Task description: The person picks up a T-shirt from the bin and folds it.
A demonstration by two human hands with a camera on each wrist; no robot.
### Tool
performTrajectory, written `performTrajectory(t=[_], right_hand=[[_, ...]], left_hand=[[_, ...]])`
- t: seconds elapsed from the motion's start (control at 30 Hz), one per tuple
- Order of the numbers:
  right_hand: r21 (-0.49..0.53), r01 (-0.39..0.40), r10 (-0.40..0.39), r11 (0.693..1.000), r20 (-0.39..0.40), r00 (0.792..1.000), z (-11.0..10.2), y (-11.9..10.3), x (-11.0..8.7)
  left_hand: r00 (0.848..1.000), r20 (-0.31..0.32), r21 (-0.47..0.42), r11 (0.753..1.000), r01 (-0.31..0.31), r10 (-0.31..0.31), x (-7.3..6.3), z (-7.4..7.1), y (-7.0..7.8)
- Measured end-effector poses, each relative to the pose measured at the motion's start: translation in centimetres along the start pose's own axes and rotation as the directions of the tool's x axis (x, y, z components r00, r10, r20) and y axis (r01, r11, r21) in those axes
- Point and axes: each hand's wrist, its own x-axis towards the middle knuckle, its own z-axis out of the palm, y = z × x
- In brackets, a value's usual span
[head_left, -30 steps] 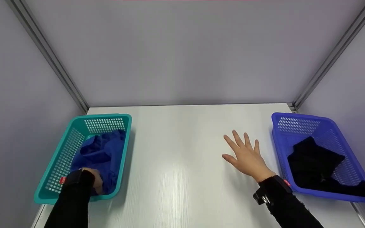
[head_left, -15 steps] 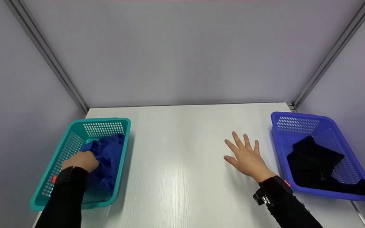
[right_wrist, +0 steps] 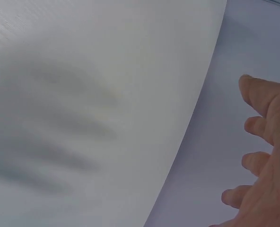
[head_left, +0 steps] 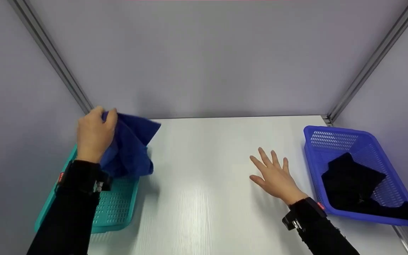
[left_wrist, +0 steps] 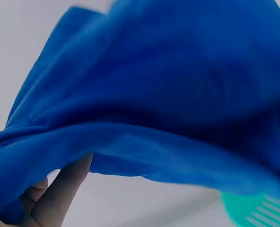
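Note:
My left hand (head_left: pixel 96 134) grips a blue cloth (head_left: pixel 129 148) by its upper edge, raised above the teal basket (head_left: pixel 113 209). The cloth hangs in folds to the right of the hand and covers part of the basket in the head view. Close up in the left wrist view, the blue cloth (left_wrist: pixel 178 85) shows a stitched seam, and a finger (left_wrist: pixel 64 194) lies against its underside. My right hand (head_left: pixel 274 179) hovers over the white table with its fingers spread, holding nothing. In the right wrist view its fingers (right_wrist: pixel 256 165) extend apart, their shadows on the table.
A purple-blue basket (head_left: pixel 331 132) stands on the right, with black cloth (head_left: pixel 352 180) inside, one end draped over its front right corner. Grey panels (head_left: pixel 207 60) enclose the white table (head_left: pixel 197 177) at the back and both sides.
My left hand has come up out of the teal basket and moved away from me, lifting the blue cloth with it. The right hand stays nearly still.

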Motion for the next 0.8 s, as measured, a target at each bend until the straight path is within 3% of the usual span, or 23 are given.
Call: performTrajectory(t=[0.1,0.2,0.33,0.43,0.67,0.8], right_hand=[[0.034,0.012,-0.012,0.999,-0.004,1.0,0.0,-0.5,0.1],[0.082,0.029,-0.027,0.996,-0.015,1.0,0.0,-1.3,0.2],[0.173,0.057,-0.055,0.983,-0.02,0.998,-0.1,-2.9,0.5],[0.266,0.098,-0.095,0.959,-0.027,0.995,-0.3,-4.3,0.7],[0.503,0.217,-0.221,0.837,-0.052,0.974,-1.4,-7.9,0.8],[0.636,0.238,-0.236,0.734,-0.09,0.968,-2.3,-9.7,1.0]], left_hand=[[0.993,-0.087,-0.099,0.991,-0.094,0.085,0.7,-0.1,2.9],[0.977,-0.133,-0.19,0.964,-0.187,0.164,1.0,0.3,5.8],[0.962,-0.125,-0.296,0.916,-0.27,0.243,0.7,1.0,9.0],[0.955,-0.085,-0.374,0.879,-0.296,0.285,0.3,1.7,11.0],[0.941,0.016,-0.528,0.802,-0.278,0.337,-1.3,3.7,14.4],[0.927,0.072,-0.569,0.778,-0.265,0.368,-2.2,5.1,15.7]])
